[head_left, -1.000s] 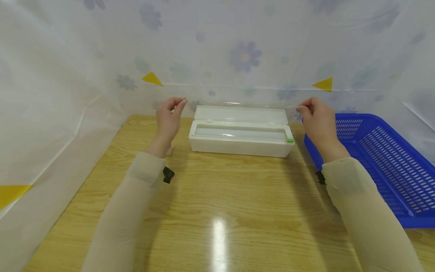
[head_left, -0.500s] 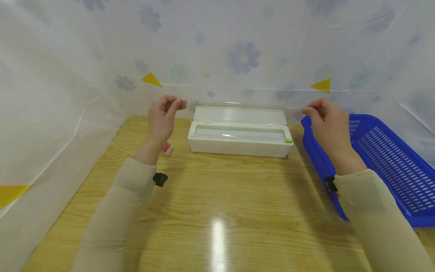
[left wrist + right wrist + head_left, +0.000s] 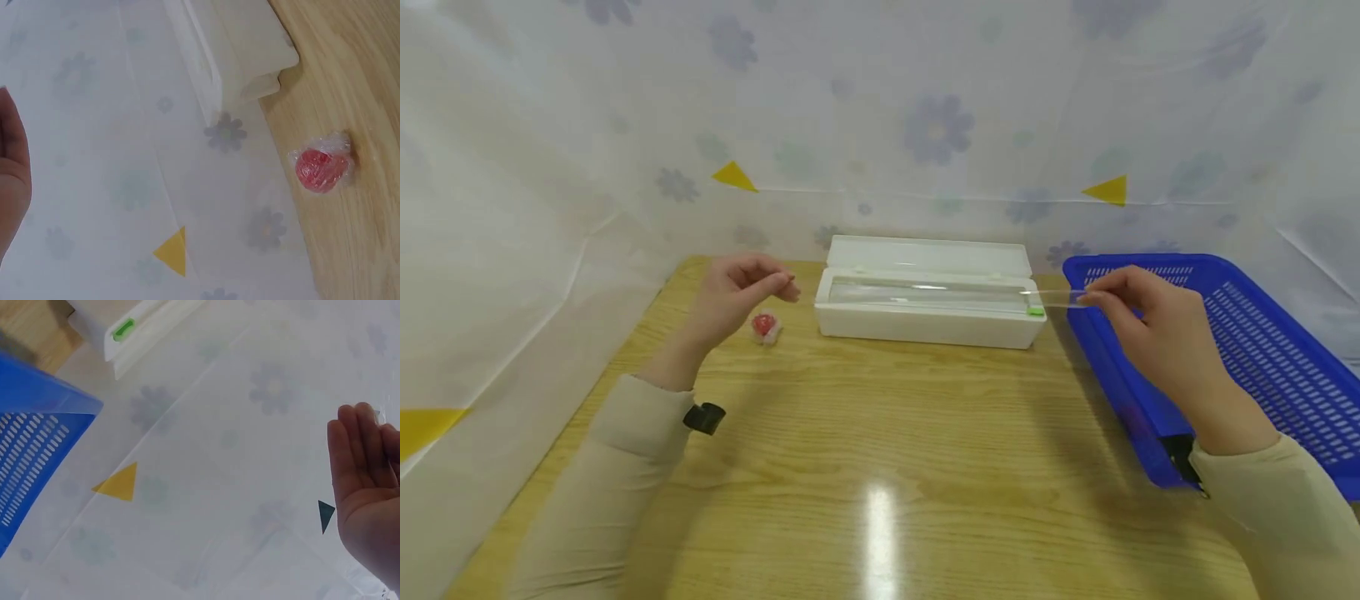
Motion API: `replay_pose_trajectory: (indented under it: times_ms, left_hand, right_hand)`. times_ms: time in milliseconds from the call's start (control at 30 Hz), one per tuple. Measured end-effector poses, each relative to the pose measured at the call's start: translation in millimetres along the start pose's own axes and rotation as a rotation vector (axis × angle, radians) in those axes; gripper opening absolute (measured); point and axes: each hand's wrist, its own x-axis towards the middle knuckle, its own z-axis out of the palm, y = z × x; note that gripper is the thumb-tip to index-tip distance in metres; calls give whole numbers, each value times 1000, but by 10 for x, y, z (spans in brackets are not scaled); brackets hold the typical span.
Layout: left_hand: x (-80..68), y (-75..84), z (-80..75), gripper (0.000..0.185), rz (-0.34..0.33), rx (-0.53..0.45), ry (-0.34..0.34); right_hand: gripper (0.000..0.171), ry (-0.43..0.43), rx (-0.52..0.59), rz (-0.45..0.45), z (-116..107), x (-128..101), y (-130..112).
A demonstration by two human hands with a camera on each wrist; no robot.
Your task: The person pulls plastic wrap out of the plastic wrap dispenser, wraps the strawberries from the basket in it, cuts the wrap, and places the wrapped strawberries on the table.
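Clear plastic film (image 3: pixel 1060 297), like cling film, stretches between my two hands in front of the long white dispenser box (image 3: pixel 925 325). My left hand (image 3: pixel 730 296) pinches its left end, thumb against fingers. At the other side my right hand (image 3: pixel 1161 342) pinches the right end, beside the blue basket. The dispenser's lid (image 3: pixel 928 256) stands raised at the back, and a green slider (image 3: pixel 1035 311) sits at its front right corner. Below my left hand lies a small red, round thing wrapped in clear film (image 3: pixel 322 169). Only part of each hand shows in its wrist view.
A blue plastic basket (image 3: pixel 1127 408) with slotted walls stands at the right, under my right forearm. White flowered sheeting (image 3: pixel 880 108) with yellow triangles hangs behind and at the sides of the wooden table (image 3: pixel 850 467).
Both hands have come down and nearer to me, moving farther apart, with the film between them. The red wrapped thing, first mostly hidden by my left arm, now shows fully.
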Motion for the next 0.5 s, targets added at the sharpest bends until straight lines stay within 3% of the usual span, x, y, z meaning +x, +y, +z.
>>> replay_pose_trajectory:
  times_ms: [100,300,500]
  left_hand:
    - [-70,31,-59,18,-24,-29,-115]
    - [-130,57,-124,20,13,-137,-287]
    - [-217,-12,-132,21,-45,-164,-560]
  right_hand:
    - [8,-63,-20,-60,-86,-97,5]
    - [19,-140,-8,-193,-204,-194,-23]
    - [32,-358,61,-348,-217,-305,120]
